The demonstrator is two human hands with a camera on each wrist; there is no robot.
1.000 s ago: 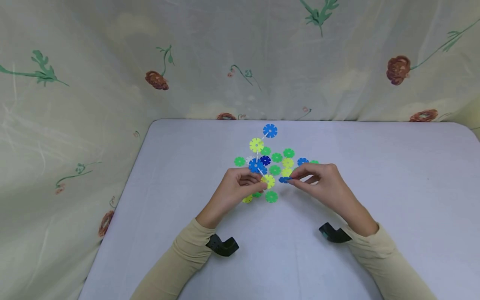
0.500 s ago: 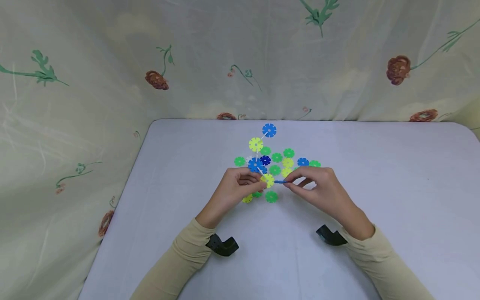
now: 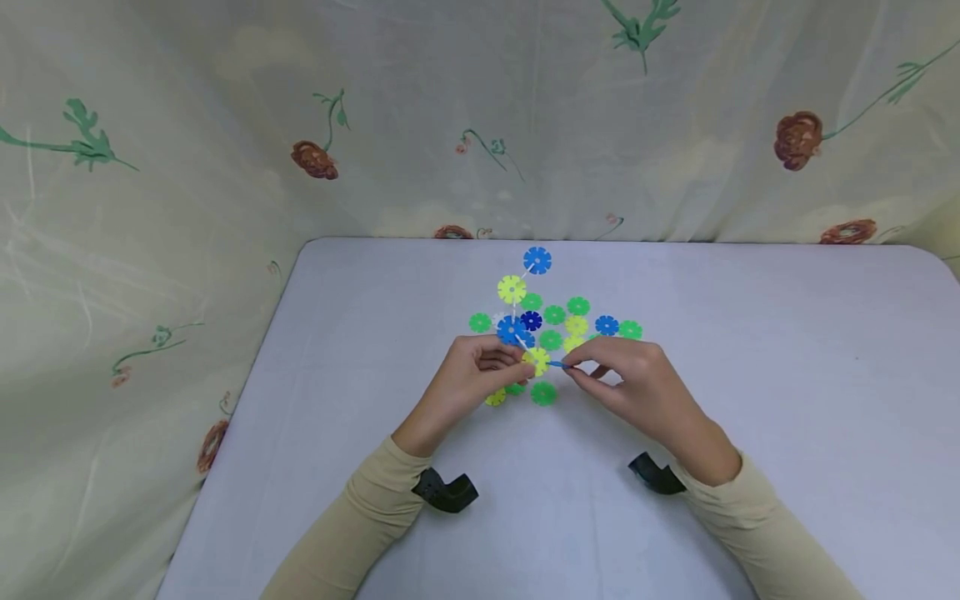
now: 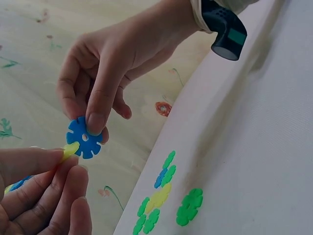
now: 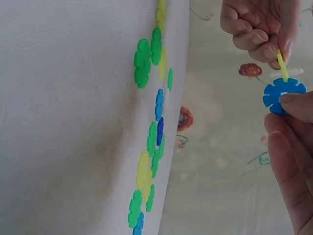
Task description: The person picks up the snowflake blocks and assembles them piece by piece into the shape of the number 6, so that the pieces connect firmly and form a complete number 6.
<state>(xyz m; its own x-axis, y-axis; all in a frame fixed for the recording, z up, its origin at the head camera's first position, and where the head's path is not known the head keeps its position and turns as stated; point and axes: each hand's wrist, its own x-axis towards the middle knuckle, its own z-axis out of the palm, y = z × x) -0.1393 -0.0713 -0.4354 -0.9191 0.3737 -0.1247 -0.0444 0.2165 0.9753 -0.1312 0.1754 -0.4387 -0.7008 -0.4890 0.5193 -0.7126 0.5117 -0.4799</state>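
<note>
My left hand [image 3: 483, 367] pinches a yellow notched disc [image 3: 540, 362] between thumb and fingers. That disc ends a chain of slotted snowflake discs, with a blue disc [image 3: 510, 329], a yellow disc [image 3: 512, 289] and a far blue disc [image 3: 537, 261] linked by white pieces seen edge-on. My right hand [image 3: 645, 392] pinches another blue disc [image 4: 89, 147] by its edge. In the left wrist view its rim meets the yellow disc [image 4: 72, 148]; the right wrist view shows the two at an angle, touching at a notch. How deep the slots engage, I cannot tell.
Loose green discs [image 3: 543, 393], yellow discs [image 3: 576, 326], a dark blue disc [image 3: 531, 321] and a lighter blue disc [image 3: 607, 325] lie on the white-covered table [image 3: 750, 350] behind and below the hands. A flowered curtain [image 3: 570, 125] hangs beyond the table's back edge.
My right hand has moved left, bringing its blue disc from a gap up against the yellow disc and turning it edge-on. The left hand has stayed almost still.
</note>
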